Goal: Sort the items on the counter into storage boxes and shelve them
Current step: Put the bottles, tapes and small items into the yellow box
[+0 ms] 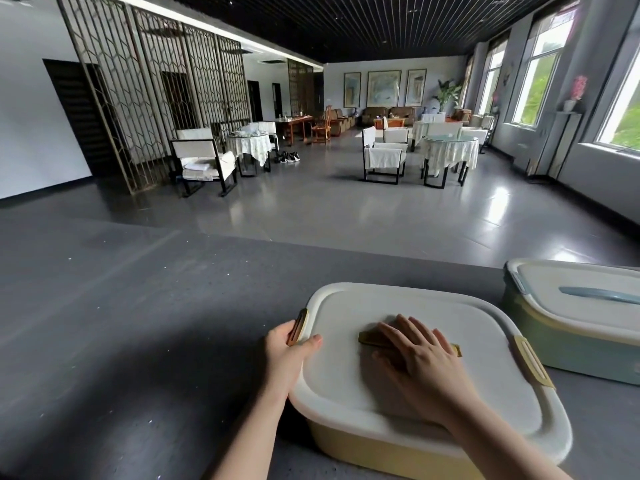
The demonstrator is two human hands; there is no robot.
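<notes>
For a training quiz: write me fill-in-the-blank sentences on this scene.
1. The right hand rests on the yellow box's ____.
2. The left hand holds the box's left ____.
3. The box to the right has a ____ handle.

Missing: lid; latch; blue

Daylight floods in from windows (540, 57) at right, glare on floor (346, 209), soft shadow across surface (121, 323), wide-angle bending at edges.
</notes>
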